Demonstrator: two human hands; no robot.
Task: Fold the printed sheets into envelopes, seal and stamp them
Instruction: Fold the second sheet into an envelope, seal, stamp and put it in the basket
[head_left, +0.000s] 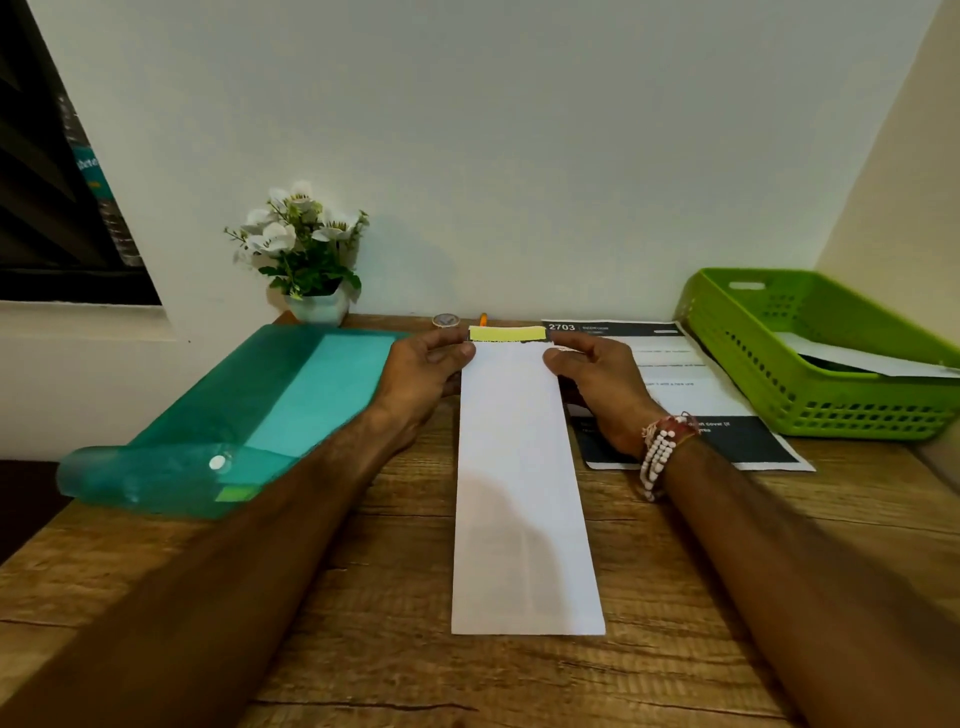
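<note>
A long white envelope (524, 483) lies lengthwise on the wooden desk (395, 597), its far end showing a yellow adhesive strip (507, 333) on the flap. My left hand (426, 371) pinches the envelope's far left corner by the flap. My right hand (597, 379), with bead bracelets on the wrist, pinches the far right corner. A printed sheet (680, 364) with black bands and the number 2703 lies flat just right of the envelope, partly under my right hand.
A teal plastic folder (249, 415) with a snap button lies at the left, overhanging the desk edge. A green perforated basket (826, 358) holding paper stands at the right. A white flower pot (311, 260), a tape roll (445, 320) and an orange pen tip (483, 318) stand by the wall.
</note>
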